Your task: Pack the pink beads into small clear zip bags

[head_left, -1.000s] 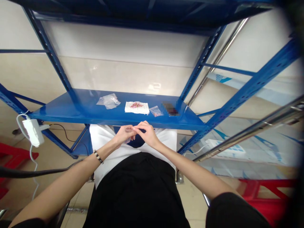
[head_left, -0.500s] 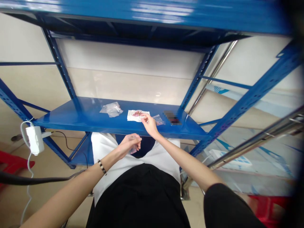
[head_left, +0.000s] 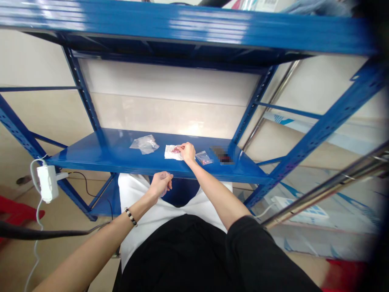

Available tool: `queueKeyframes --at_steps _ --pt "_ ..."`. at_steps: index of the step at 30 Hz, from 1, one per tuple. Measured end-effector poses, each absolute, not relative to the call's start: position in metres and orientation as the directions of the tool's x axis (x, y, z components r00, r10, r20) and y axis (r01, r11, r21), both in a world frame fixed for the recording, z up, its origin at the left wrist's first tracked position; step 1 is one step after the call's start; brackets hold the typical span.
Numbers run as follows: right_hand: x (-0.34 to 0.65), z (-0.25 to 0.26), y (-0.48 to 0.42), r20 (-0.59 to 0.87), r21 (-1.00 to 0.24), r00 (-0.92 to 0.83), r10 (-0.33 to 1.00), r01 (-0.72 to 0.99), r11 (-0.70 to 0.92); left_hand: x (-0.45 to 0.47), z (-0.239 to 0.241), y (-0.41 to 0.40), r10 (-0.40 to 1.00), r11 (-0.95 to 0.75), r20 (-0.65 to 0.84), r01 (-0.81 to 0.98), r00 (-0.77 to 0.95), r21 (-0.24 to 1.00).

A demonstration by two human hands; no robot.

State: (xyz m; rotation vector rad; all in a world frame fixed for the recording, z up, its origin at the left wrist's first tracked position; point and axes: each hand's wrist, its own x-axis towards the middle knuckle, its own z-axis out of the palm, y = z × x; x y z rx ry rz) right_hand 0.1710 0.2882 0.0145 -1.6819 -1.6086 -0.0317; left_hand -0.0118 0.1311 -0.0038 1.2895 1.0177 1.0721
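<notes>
Blue shelf [head_left: 100, 150] with bags [head_left: 144, 144], paper [head_left: 168, 154]

A blue steel shelf [head_left: 91, 154] spans the rack, its back edge close to a wall [head_left: 170, 83] that is white above and glossy beige below. Perforated blue uprights [head_left: 331, 109] rise at its corners. Overhead runs an upper shelf [head_left: 146, 20], pale streaks of light glaring off its front. At the left front corner hangs a white power strip [head_left: 48, 184], its white cable [head_left: 37, 247] trailing down over a beige floor [head_left: 71, 245]. Past the right edge, a shiny metal pipe [head_left: 328, 184] slants across sheeting [head_left: 343, 219] with blue markings
</notes>
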Motion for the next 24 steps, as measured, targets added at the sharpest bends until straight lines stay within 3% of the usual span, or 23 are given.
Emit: queueKeyframes --at_steps 10,13,16,20,24 --pt "0.173 0.016 0.288 0.420 -0.653 0.216 0.881 0.746 0.129 -0.007 -0.008 0.138 0.971 -0.010 0.037 -0.112 0.237 0.994" --pt "0.170 0.027 0.282 0.544 -0.677 0.270 0.794 0.700 0.226 -0.007 -0.013 0.137 0.974 -0.005 0.034 -0.127 0.225 0.992" --pt "0.161 0.060 0.272 0.714 -0.664 0.326 0.620 0.597 0.450 -0.009 -0.011 0.133 0.969 -0.053 0.079 -0.119 0.234 0.992" --pt "0.144 0.119 0.232 0.789 -0.597 0.136 0.599 0.400 0.696 -0.008 -0.003 0.130 0.950 -0.083 0.121 -0.142 0.288 0.986" --pt "0.133 0.121 0.160 0.721 -0.666 -0.010 0.693 0.268 0.696 -0.004 0.001 0.127 0.926 -0.061 0.121 -0.175 0.358 0.983"
